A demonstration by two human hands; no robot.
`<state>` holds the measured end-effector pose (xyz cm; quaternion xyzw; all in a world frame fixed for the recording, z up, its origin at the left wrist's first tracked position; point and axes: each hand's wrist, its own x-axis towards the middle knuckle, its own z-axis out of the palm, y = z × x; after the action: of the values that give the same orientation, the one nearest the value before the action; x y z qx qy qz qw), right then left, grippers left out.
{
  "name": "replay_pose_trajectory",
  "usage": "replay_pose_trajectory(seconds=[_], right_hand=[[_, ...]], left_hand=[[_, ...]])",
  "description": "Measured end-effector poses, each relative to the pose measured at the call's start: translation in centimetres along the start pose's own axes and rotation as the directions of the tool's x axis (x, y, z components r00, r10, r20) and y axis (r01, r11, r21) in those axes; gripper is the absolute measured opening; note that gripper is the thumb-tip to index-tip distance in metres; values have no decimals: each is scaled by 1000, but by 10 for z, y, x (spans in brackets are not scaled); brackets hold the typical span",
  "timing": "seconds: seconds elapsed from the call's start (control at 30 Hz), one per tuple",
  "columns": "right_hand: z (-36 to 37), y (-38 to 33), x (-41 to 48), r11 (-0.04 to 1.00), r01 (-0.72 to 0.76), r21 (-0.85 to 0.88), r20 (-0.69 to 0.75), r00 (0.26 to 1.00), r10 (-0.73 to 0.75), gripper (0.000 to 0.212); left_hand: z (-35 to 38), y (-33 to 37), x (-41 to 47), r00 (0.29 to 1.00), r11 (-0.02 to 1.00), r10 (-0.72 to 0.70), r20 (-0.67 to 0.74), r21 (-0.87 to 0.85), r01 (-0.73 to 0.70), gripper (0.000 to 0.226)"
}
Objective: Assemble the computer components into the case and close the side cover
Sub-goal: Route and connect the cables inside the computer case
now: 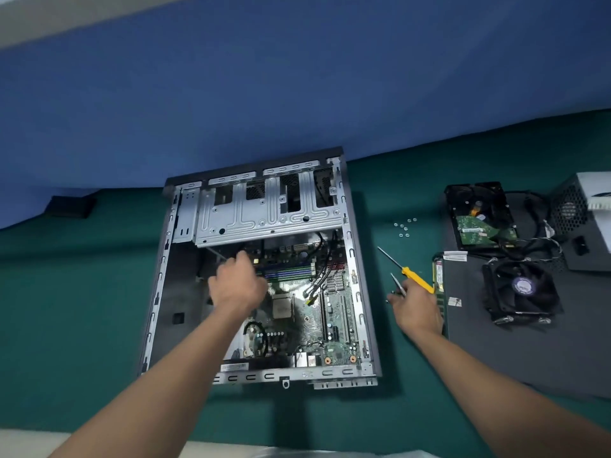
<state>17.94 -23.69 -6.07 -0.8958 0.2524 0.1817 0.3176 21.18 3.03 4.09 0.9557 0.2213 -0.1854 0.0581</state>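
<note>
Your left hand (238, 282) is knuckles-up inside the open computer case (360, 292), fingers curled down at the left end of the blue and green memory slots (291, 272). The fingertips are hidden under the hand, so you cannot tell whether they grip anything. The forearm comes in from the lower left of the frame, across the lower part of the motherboard (334, 325).

Your right hand (418, 307) is on the green table (82, 292), just right of the case. Its fingers are curled round a slim metal tool (397, 285), whose pointed tip sticks up and to the left out of the hand. A yellow-handled screwdriver (417, 279) lies just above the hand, with the handle end at your knuckles and the shaft pointing to the upper left.

The case lies flat in the centre of the frame, open side up. The motherboard is seated in its right half, with the bare CPU socket (282, 307) just below your left hand. The silver drive cage (264, 216) spans the top. Cables (322, 276) run down over the board to the right of the slots.

At the right, the dark side cover (496, 358) lies flat on the table. On it rest the cooler fan (520, 289), the hard drive (479, 216) with its circuit board up, and the power supply (582, 219) at the frame's edge. A green memory stick (437, 279) lies along the cover's left edge, beside your right hand. A cluster of small screws (405, 226) sits on the table between the case and the hard drive.
</note>
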Motion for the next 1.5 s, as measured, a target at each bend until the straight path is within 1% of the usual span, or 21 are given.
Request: replay_pose_trajectory(seconds=[0.03,0.1,0.17,0.23,0.33,0.4,0.47,0.57,0.63,0.67,0.8,0.83,0.9,1.03,1.1,1.17,1.23,1.3,1.33,1.43,1.5], right_hand=[[0,0,1,1000,2,-9,-6,1000,-2,11],[0,-1,1,999,9,-44,-11,1000,-9,15],[0,-1,0,996,36,-85,-9,999,-37,15],[-1,0,-1,990,64,-128,-11,998,-66,16],[-5,5,-3,972,104,-211,-14,994,-109,20],[-8,9,-6,950,135,-282,-13,989,-145,18],[-9,12,-9,922,144,-358,-2,988,-155,13],[-8,11,-13,907,97,-410,22,995,-97,19],[-7,9,-14,920,61,-387,19,998,-58,21],[-6,8,-14,925,46,-378,13,999,-45,21],[-3,8,-14,933,-24,-360,-14,1000,20,20],[-3,8,-14,935,-41,-353,-15,999,38,20],[-2,8,-14,936,-71,-345,-21,997,68,21],[-3,5,-10,940,-136,-312,-22,990,136,24],[-5,3,-8,946,-148,-290,-17,989,150,23],[-7,2,-7,950,-171,-261,-8,985,175,26],[-9,2,-7,959,-219,-178,-11,975,221,26],[-12,3,-8,965,-256,-48,-16,967,256,26],[-14,2,-8,966,-257,19,-18,966,257,25],[-24,-3,-12,962,-220,161,-45,972,229,21],[-33,-9,-16,958,-184,220,-76,976,205,20]], left_hand=[[6,5,-4,999,998,37,27,49,-39,50],[21,18,-12,989,988,145,39,56,-147,61],[33,33,-19,966,965,257,32,54,-258,56],[39,46,-21,941,936,334,54,96,-338,43],[40,57,-16,946,949,291,142,79,-304,27],[43,62,-12,952,964,245,185,60,-260,27],[46,66,-10,949,963,243,203,65,-261,33],[48,74,-9,947,944,282,156,132,-303,32],[52,76,-6,940,929,326,103,149,-338,37],[54,76,-6,937,924,334,102,162,-347,35],[56,75,-5,943,919,311,116,215,-330,9],[55,75,-5,945,915,308,112,235,-326,6],[56,74,-4,941,904,324,99,260,-339,13],[60,73,-3,910,867,382,162,279,-414,14],[61,73,-1,911,874,369,182,265,-407,14],[61,72,1,929,908,323,180,218,-358,15],[57,69,4,942,934,304,139,154,-324,21],[51,61,9,942,936,326,73,113,-333,33],[47,56,11,941,935,335,43,110,-338,34],[35,33,22,934,928,355,-41,135,-347,13],[28,14,29,925,924,364,-109,165,-344,8]])
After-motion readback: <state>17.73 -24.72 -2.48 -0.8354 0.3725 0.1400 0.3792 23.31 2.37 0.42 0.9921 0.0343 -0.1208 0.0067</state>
